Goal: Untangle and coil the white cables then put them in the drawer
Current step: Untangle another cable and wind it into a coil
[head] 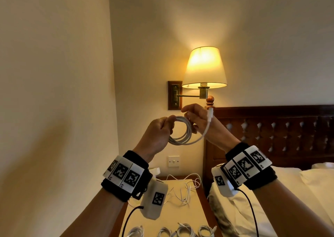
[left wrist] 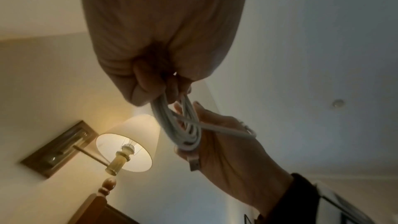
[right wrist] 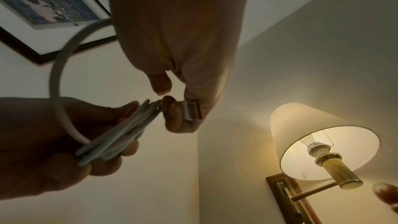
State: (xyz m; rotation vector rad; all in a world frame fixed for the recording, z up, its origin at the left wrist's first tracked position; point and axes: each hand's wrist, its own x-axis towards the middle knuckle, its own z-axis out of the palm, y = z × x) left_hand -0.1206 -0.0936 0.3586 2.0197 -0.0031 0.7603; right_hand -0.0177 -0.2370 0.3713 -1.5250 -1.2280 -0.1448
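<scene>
Both hands are up in the air in front of the lit wall lamp (head: 204,68), working one white cable. The left hand (head: 156,134) has its fingers curled round the coil (head: 180,131), pinching the stacked loops together at one side, so that's a firm grasp on the cable. The right hand (head: 198,118) is just beside it, touching the far side of the coil, and it's holding the cable's free end: the plug (head: 210,113) sticks up past the thumb side, and the last stretch of cable curves down from it and back into the bottom of the coil. From the right wrist view the plug (right wrist: 190,112) sits clamped between fingertip and palm edge, index finger loose above it.

Down below is the nightstand (head: 142,217), up against the bed (head: 289,191). Along its far edge there's a loose tangle of thin white cables (head: 184,188), not coiled at all. At the near edge, four finished coils (head: 184,231) lie in a row, partly cut off by the frame. Can't see the drawer from any angle here.

A light switch (head: 173,161) sits on the wall behind the nightstand, and the dark carved headboard (head: 280,128) runs off to the right.
</scene>
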